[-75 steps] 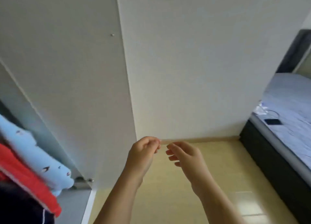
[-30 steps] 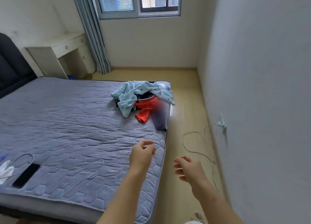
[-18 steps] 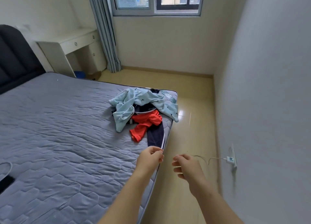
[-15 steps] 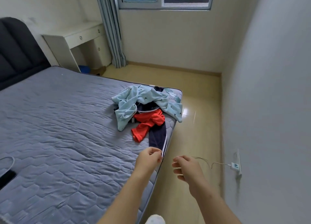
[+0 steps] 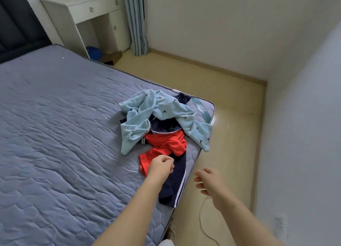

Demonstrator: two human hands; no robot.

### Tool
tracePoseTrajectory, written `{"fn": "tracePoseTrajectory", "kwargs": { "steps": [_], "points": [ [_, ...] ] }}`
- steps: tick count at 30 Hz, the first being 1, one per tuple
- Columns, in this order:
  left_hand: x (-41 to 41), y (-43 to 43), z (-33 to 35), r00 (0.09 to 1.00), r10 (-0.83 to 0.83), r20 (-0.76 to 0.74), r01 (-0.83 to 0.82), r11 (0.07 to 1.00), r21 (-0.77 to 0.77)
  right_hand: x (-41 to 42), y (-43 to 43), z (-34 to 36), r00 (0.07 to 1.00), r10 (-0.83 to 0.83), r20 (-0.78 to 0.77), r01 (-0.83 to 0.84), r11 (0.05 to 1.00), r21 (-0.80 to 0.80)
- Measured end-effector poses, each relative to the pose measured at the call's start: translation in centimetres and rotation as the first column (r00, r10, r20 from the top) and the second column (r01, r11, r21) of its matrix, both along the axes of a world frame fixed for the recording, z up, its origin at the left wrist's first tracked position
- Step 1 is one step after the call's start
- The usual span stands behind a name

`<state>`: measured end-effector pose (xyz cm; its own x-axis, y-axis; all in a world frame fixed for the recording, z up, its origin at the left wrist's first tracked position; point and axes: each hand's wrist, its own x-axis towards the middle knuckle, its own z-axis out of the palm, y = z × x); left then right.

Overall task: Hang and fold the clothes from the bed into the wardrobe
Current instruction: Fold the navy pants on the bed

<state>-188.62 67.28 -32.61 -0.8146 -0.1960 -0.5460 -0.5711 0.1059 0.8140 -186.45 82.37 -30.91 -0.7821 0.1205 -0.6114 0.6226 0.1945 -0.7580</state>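
Note:
A heap of clothes lies at the near right corner of the grey-blue bed (image 5: pixel 55 135). On top is a light blue printed garment (image 5: pixel 166 114), under it a red garment (image 5: pixel 164 144), and navy trousers with white side stripes (image 5: pixel 175 183) reach the mattress edge. My left hand (image 5: pixel 160 165) is curled into a fist just over the red garment's lower end and holds nothing. My right hand (image 5: pixel 208 181) hangs loosely curled over the floor beside the bed, empty. The wardrobe is out of view.
A white desk (image 5: pixel 88 9) and a blue-grey curtain (image 5: pixel 135 20) stand at the far wall. A dark headboard (image 5: pixel 14 24) is at the far left. A thin cable (image 5: pixel 203 220) lies on the narrow floor strip between bed and right wall.
I turned from the wardrobe to the bed and came up to the clothes heap. My left hand has moved forward over the red garment; both hands stay empty.

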Motion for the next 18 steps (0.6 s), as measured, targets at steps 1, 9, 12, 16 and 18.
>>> {"fn": "tracePoseTrajectory", "kwargs": {
  "steps": [1, 9, 12, 16, 18],
  "points": [
    [-1.5, -0.4, -0.7, 1.000, 0.006, 0.030, -0.005, 1.000, -0.020, -1.8, -0.2, -0.7, 1.000, 0.012, 0.018, -0.012, 1.000, 0.012],
    [-8.9, -1.8, -11.0, 0.938, 0.103, 0.331, -0.077, 0.993, -0.090, -10.0, -1.1, -9.9, 0.956, 0.097, 0.277, -0.107, 0.994, 0.023],
    [-10.0, -1.3, -16.2, 0.896, 0.148, 0.419, -0.112, 0.988, -0.111, -12.5, -1.1, -14.4, 0.927, 0.073, 0.368, -0.089, 0.996, 0.027],
    [-11.5, 0.2, -23.6, 0.837, 0.193, 0.513, -0.139, 0.980, -0.141, -16.6, 0.0, -21.2, 0.891, -0.016, 0.453, 0.001, 0.999, 0.032],
    [-11.8, 0.4, -27.0, 0.794, 0.177, 0.581, -0.020, 0.964, -0.266, -18.0, 0.4, -24.7, 0.872, 0.007, 0.489, -0.027, 0.999, 0.035]
  ]
}}
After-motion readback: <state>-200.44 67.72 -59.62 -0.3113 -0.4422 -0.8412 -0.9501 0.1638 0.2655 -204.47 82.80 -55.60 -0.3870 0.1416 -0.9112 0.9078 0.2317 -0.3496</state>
